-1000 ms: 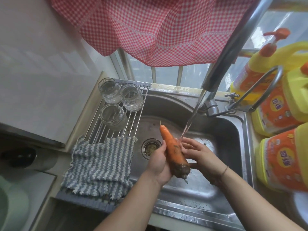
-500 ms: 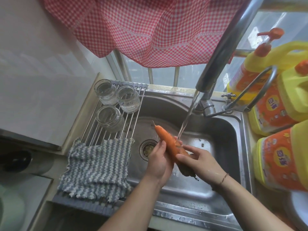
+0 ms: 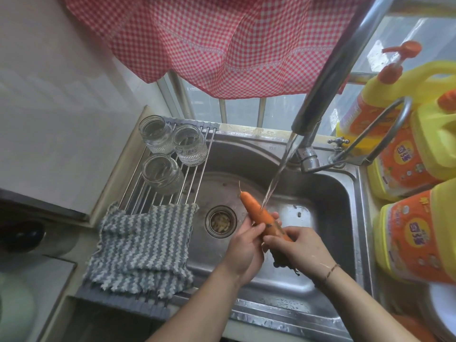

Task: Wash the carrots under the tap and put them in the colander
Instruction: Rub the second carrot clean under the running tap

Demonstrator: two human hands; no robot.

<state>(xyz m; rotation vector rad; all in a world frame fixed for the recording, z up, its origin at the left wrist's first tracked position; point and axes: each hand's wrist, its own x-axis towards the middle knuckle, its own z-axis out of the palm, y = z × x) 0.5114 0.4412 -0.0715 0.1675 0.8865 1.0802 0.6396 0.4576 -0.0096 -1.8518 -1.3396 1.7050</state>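
- Stainless steel makes up the single-bowl sink [image 3: 345,218]; its round drain strainer [image 3: 221,221] sits near the bowl's left side and holds pale food scraps.
- Three clear ribbed glass jars [image 3: 162,174] stand upright on the metal-rod roll-up drying rack [image 3: 192,178] across the sink's left edge, toward its back left corner; they look empty.
- A blue-and-white zigzag knitted cloth [image 3: 140,248] lies folded over the front part of that rack.
- Yellow plastic detergent jugs with orange labels [image 3: 414,243] crowd the counter along the sink's right edge; one has an orange pump top. The labels carry a round yellow badge with writing, too blurred to read.
- The long orange carrot [image 3: 259,213] is over the middle of the bowl, tilted, its thin tip toward the back left and its dark, muddy root end toward the front.
- Water from the grey metal tap spout [image 3: 320,90] strikes the carrot's upper half.
- The left hand [image 3: 244,250] grips the carrot from the left, fingers curled round its middle, fingertips showing on its far side.
- The right hand [image 3: 303,250] holds the lower part from the right, thumb and fingers closed over it just above the dirty end.
- A red-and-white checked curtain [image 3: 222,45] hangs above the sink's back edge.
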